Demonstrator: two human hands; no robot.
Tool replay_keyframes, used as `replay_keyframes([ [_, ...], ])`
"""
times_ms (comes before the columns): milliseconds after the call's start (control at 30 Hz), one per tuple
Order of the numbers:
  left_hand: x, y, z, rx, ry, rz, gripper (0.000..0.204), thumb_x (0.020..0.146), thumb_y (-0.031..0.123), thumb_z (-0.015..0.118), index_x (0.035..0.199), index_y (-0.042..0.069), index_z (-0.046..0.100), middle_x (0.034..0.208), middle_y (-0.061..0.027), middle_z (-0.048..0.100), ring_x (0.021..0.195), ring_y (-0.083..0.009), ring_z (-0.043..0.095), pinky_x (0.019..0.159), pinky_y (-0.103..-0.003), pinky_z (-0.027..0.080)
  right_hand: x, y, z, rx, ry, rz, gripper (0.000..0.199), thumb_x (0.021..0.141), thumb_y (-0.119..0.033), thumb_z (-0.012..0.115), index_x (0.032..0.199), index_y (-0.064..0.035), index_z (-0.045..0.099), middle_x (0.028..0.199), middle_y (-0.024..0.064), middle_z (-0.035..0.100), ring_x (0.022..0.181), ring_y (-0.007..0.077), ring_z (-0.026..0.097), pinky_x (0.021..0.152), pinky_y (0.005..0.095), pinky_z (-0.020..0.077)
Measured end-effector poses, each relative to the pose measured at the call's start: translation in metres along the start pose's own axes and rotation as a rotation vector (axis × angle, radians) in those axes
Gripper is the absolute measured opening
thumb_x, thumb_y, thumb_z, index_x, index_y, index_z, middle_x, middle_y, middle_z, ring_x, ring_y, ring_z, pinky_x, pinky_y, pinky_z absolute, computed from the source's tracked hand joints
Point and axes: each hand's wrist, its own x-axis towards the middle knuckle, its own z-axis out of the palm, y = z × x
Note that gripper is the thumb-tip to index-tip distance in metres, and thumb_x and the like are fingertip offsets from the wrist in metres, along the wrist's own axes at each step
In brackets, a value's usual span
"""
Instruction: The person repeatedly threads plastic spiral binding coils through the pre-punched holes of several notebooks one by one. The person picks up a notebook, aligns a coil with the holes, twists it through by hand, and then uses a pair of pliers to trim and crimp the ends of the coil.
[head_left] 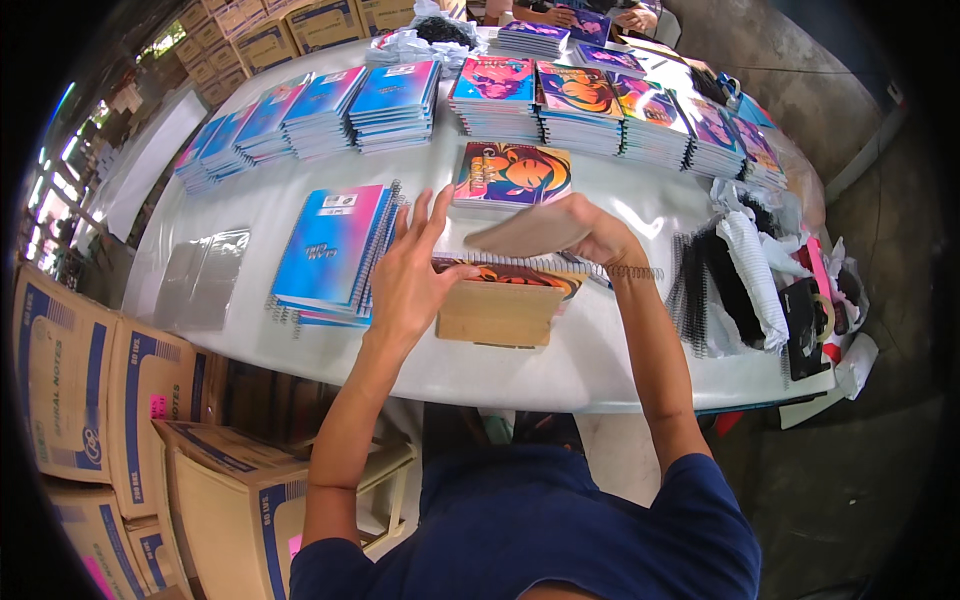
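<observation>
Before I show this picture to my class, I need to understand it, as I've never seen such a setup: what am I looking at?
There is no machine here, just a person's two bare hands. A wide fisheye camera on the head looks down, so edges bend and the forearms rise from below.

The left hand has its thumb on a printed cover above brown board. A wire coil runs along the cover's upper edge. The right hand grips a blurred greyish-brown sheet.

The white table also bears blue-and-pink notebooks on the left, cartoon-covered notebooks farther back, and loose dark coils on the right.
</observation>
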Motion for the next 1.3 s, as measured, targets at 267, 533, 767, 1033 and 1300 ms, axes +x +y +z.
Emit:
replay_keyframes([
  [267, -0.009, -0.027, 0.013, -0.526, 0.046, -0.198, 0.104, 0.062, 0.008, 0.085, 0.148, 0.018, 0.027, 0.147, -0.0176, 0.036, 0.128, -0.0356, 0.045, 0.095, -0.039, 0.049, 0.012, 0.002, 0.011, -0.098, 0.059, 0.089, 0.051, 0.084, -0.044, 0.067, 0.106, 0.0024, 0.068, 0.106, 0.0091, 0.067, 0.098, 0.0179, 0.06, 0.089, 0.0307, 0.0459],
  [533, -0.018, -0.043, 0.024, -0.893, 0.093, -0.368, 0.107, 0.067, -0.006, 0.079, 0.151, 0.019, 0.019, 0.144, -0.0202, 0.04, 0.122, -0.0289, 0.05, 0.089, -0.031, 0.054, 0.029, 0.004, 0.014, -0.341, 0.048, 0.043, 0.049, 0.083, -0.041, 0.069, 0.105, 0.0031, 0.069, 0.103, 0.0098, 0.067, 0.095, 0.0151, 0.059, 0.086, 0.0286, 0.045],
  [767, -0.02, -0.048, 0.027, -0.95, 0.143, -0.378, 0.103, 0.071, -0.01, 0.074, 0.152, 0.018, 0.016, 0.144, -0.0218, 0.038, 0.12, -0.0261, 0.051, 0.087, -0.031, 0.055, 0.043, -0.009, 0.024, -0.594, -0.072, 0.122, 0.049, 0.084, -0.047, 0.067, 0.098, 0.0006, 0.07, 0.097, 0.0071, 0.066, 0.092, 0.0153, 0.059, 0.083, 0.029, 0.0458],
  [1033, -0.019, -0.057, 0.025, -1.004, 0.036, -0.366, 0.093, 0.076, 0.011, 0.078, 0.15, 0.012, 0.022, 0.144, -0.0231, 0.038, 0.117, -0.0239, 0.052, 0.094, -0.032, 0.047, 0.045, -0.007, 0.033, -0.744, 0.008, 0.11, 0.048, 0.083, -0.048, 0.066, 0.097, -0.0026, 0.072, 0.083, 0.0051, 0.068, 0.089, 0.015, 0.062, 0.086, 0.0285, 0.0455],
  [1300, 0.008, -0.044, 0.012, -1.049, -0.244, -0.207, 0.06, 0.092, 0.044, 0.056, 0.129, -0.003, 0.054, 0.132, -0.0139, 0.055, 0.124, -0.0248, 0.051, 0.103, -0.037, 0.04, -0.063, 0.016, -0.089, -1.051, 0.648, 0.164, 0.051, 0.08, -0.048, 0.068, 0.101, -0.0018, 0.072, 0.087, 0.0153, 0.071, 0.08, 0.0231, 0.067, 0.076, 0.0326, 0.0508],
])
